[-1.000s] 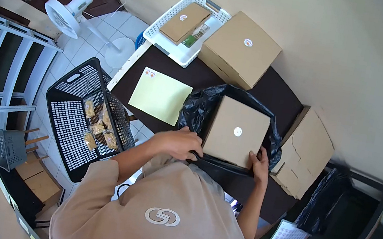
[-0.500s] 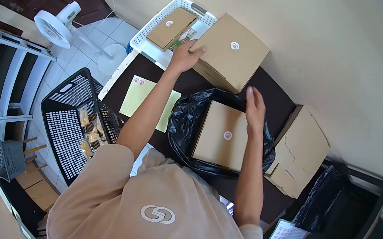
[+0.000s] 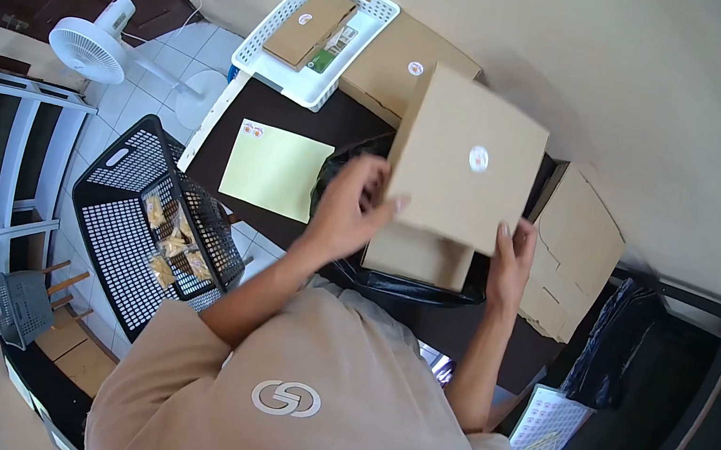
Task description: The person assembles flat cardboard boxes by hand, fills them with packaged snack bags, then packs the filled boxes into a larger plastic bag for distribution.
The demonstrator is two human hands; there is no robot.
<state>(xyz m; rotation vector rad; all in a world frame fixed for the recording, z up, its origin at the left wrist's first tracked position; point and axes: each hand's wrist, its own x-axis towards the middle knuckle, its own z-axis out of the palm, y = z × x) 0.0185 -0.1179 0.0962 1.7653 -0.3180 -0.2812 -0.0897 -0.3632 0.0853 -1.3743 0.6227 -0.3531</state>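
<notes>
A cardboard box (image 3: 456,193) with a round sticker on top is held between my two hands, tilted over a black plastic bag (image 3: 389,284). My left hand (image 3: 346,208) grips its left side, thumb near the front corner. At the front right corner, my right hand (image 3: 512,262) has its fingers closed on the edge. Below, another cardboard box (image 3: 417,258) sits inside the bag, largely covered by the held one. A further stickered box (image 3: 392,63) stands behind, beside a white basket (image 3: 319,101).
The white basket contains a small box (image 3: 307,30) and a green packet (image 3: 322,60). Yellowish paper (image 3: 274,174) lies on the dark table (image 3: 252,102). Flattened cardboard (image 3: 570,255) is at right. Left are a black crate (image 3: 113,222) with several packets and a fan (image 3: 90,46).
The upper box from behind the bag has been picked up and brought forward over the bag, revealing a stickered box where it stood. Both hands now grip the lifted box.
</notes>
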